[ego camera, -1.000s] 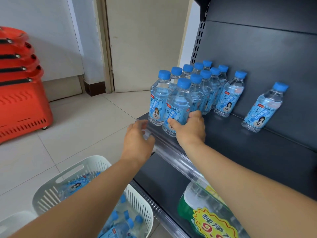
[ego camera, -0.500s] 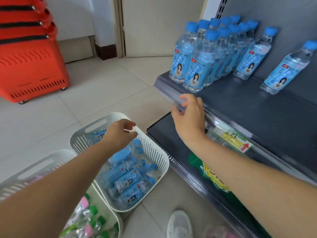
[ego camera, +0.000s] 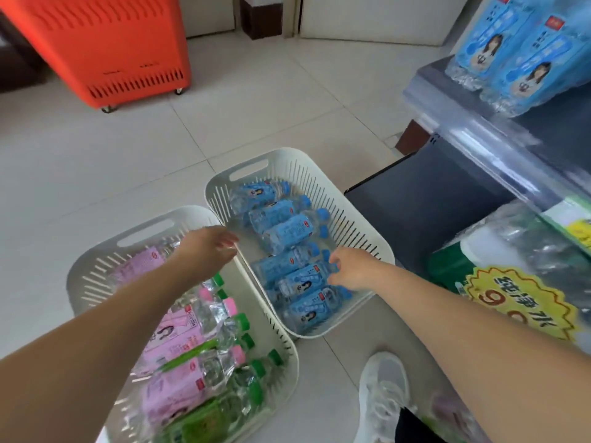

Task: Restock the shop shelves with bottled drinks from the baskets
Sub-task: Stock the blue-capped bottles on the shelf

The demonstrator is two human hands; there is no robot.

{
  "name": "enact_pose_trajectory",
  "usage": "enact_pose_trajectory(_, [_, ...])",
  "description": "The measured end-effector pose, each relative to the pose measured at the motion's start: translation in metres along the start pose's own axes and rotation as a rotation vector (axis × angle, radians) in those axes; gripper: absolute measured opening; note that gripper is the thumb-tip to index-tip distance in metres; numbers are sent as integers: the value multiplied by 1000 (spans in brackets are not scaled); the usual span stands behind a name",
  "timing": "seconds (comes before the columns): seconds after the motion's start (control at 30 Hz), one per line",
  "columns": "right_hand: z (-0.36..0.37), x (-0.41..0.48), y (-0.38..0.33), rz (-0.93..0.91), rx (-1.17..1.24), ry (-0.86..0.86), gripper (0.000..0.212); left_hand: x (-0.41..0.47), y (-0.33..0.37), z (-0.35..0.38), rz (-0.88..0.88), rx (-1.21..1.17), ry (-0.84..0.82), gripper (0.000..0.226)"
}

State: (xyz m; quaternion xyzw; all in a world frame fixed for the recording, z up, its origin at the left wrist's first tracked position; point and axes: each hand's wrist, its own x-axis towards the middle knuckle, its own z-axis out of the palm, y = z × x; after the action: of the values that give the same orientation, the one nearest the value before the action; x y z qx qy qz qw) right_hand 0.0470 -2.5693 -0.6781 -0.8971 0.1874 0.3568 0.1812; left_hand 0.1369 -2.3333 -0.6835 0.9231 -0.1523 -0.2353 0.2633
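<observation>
As a person leans over two white baskets on the tiled floor [ego camera: 256,100], the right hand [ego camera: 355,269] is low inside the right basket [ego camera: 353,225]. Its fingers and thumb sit either side of the blue cap of a blue-labelled bottle [ego camera: 303,284]; whether they grip it cannot be told. The left hand [ego camera: 208,247] hovers over the rims where the baskets meet, fingers loosely curled and holding nothing.

The blue bottles lie on their sides, each label carrying a small red logo patch and a printed portrait; the lettering is too blurred to read. The left basket [ego camera: 96,263] holds pink-labelled bottles [ego camera: 179,340] and green-labelled bottles [ego camera: 217,414], also lying down.

To the right, more of the blue stock [ego camera: 511,59] stands on the shop shelf [ego camera: 463,123] behind its clear front strip. Below it, a wrapped pack bears a yellow starburst sign [ego camera: 524,292] reading "纯净水" above red numerals beginning with 9. A white shoe [ego camera: 383,391] shows near the bottom edge, and an orange wheeled basket [ego camera: 105,43] stands well apart at the back.
</observation>
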Motion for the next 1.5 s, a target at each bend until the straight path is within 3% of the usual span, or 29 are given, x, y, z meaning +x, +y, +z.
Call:
enact_pose_trajectory(0.13, [20, 35, -2, 72, 97, 10, 46, 23, 16, 10, 43, -159, 132, 20])
enact_pose_trajectory(0.37, [53, 101, 11, 301, 642, 77, 59, 48, 32, 43, 93, -153, -81, 23])
enact_pose_trajectory(0.5, [60, 114, 16, 390, 549, 140, 64, 51, 31, 56, 72, -141, -178, 23])
enact_pose_trajectory(0.6, [65, 124, 24, 369, 654, 41, 57, 54, 32, 60, 65, -110, -211, 24])
enact_pose_trajectory(0.77, [87, 151, 67, 396, 726, 43, 75, 49, 37, 65, 82, -76, -252, 24])
enact_pose_trajectory(0.93, [68, 117, 45, 387, 989, 7, 58, 40, 42, 70, 119, -1, -324, 27])
enact_pose_trajectory(1.07, [61, 114, 44, 417, 1172, -40, 59, 41, 43, 73, 130, 31, -322, 27])
enact_pose_trajectory(1.3, [61, 120, 36, 411, 1132, -10, 61, 44, 48, 81, 102, 59, -354, 33])
enact_pose_trajectory(1.5, [54, 112, 23, 230, 1128, 74, 36, 46, 52, 85, 43, 130, -359, 67])
